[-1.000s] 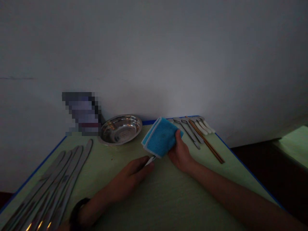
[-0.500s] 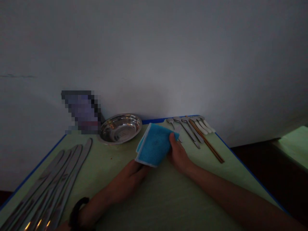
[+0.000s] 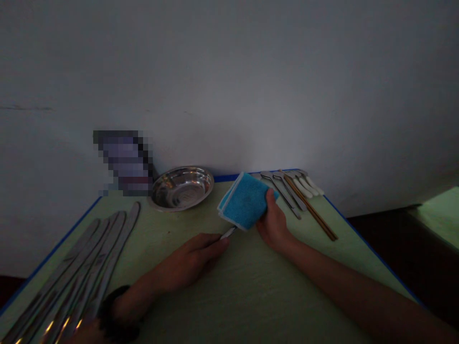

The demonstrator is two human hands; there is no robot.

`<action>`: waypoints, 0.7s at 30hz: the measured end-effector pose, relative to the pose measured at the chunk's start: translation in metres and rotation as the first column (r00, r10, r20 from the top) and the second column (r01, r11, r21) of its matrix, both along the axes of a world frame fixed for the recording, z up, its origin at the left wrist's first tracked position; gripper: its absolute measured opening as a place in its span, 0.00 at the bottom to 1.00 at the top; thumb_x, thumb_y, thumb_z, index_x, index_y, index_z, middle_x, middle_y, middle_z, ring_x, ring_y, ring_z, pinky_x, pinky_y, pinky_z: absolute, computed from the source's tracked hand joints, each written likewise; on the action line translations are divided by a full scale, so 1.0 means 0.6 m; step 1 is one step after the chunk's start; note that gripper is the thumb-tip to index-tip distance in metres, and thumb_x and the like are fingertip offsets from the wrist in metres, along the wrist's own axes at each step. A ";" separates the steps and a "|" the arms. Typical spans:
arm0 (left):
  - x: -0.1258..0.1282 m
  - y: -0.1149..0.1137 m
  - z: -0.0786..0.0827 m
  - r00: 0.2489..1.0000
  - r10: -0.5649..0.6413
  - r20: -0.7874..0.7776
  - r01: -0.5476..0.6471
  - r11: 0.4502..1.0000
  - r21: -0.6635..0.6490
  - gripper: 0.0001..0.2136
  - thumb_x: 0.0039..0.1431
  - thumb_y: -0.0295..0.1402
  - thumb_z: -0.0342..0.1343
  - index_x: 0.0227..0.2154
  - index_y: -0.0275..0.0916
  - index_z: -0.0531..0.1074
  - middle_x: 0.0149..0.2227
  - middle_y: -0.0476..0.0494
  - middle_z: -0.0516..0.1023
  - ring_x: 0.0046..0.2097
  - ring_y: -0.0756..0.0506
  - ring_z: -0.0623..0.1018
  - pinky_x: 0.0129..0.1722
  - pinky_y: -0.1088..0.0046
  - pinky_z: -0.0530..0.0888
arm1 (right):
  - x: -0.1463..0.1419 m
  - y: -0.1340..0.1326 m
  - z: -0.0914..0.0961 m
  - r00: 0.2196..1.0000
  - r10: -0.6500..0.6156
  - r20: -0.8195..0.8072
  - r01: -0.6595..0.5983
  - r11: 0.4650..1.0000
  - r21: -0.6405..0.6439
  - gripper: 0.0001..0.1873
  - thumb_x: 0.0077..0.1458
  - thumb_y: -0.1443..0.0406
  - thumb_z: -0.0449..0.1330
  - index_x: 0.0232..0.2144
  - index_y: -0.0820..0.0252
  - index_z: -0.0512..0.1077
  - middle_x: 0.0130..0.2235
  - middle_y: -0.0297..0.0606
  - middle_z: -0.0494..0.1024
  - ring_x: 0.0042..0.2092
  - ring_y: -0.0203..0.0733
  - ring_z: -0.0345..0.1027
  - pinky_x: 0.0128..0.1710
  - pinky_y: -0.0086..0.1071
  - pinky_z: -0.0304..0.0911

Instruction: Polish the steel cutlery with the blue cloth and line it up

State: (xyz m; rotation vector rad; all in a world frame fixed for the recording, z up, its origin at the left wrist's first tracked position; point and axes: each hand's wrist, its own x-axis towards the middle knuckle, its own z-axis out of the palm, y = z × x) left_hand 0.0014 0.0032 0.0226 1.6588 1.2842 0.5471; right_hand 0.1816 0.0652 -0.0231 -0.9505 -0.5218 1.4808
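My left hand [image 3: 197,255], a dark band on its wrist, pinches the thin handle of a shiny metal utensil [image 3: 228,232] between thumb and fingers. The utensil's other end is hidden in a folded blue cloth [image 3: 245,200] with pale edging, so its kind does not show. My right hand [image 3: 274,222] is closed on the right side of this cloth, thumb on top. Both hands are above the middle of the green table [image 3: 201,306].
Several table knives [image 3: 114,243] lie side by side at the left. A stainless steel bowl [image 3: 182,191] stands by the wall, beside a blurred-out upright object [image 3: 125,162]. Metal cutlery [image 3: 281,191], wooden chopsticks [image 3: 311,210] and white-handled cutlery [image 3: 303,186] lie at the back right.
My left hand has drawn back from the cloth, baring part of the utensil's handle. The cloth and my right hand have shifted slightly right and up in view.
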 end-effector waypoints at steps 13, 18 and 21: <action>0.017 -0.009 0.006 0.994 -0.097 -0.055 0.092 0.992 -0.088 0.17 0.61 0.44 0.46 0.34 0.38 0.74 0.35 0.47 0.78 0.38 0.45 0.75 0.38 0.74 0.69 | 0.003 -0.005 -0.005 0.989 0.028 0.144 -0.028 1.000 0.000 0.22 0.47 0.45 0.56 0.31 0.57 0.69 0.24 0.31 0.72 0.28 0.38 0.65 0.28 0.32 0.61; 0.010 -0.006 0.011 0.990 -0.140 -0.008 0.136 0.971 -0.197 0.15 0.58 0.44 0.49 0.30 0.39 0.75 0.30 0.49 0.77 0.32 0.47 0.74 0.31 0.76 0.69 | -0.002 0.002 0.002 0.987 -0.161 -0.023 0.159 0.985 -0.073 0.17 0.47 0.49 0.58 0.29 0.56 0.67 0.24 0.27 0.72 0.26 0.36 0.63 0.27 0.30 0.60; 0.001 -0.001 0.009 0.992 -0.128 0.010 0.127 0.967 -0.221 0.16 0.57 0.44 0.50 0.27 0.38 0.75 0.25 0.49 0.75 0.27 0.48 0.72 0.25 0.77 0.67 | -0.001 0.003 0.001 0.993 -0.115 0.006 0.115 0.992 -0.043 0.19 0.47 0.46 0.56 0.29 0.55 0.68 0.24 0.28 0.72 0.27 0.37 0.65 0.29 0.31 0.60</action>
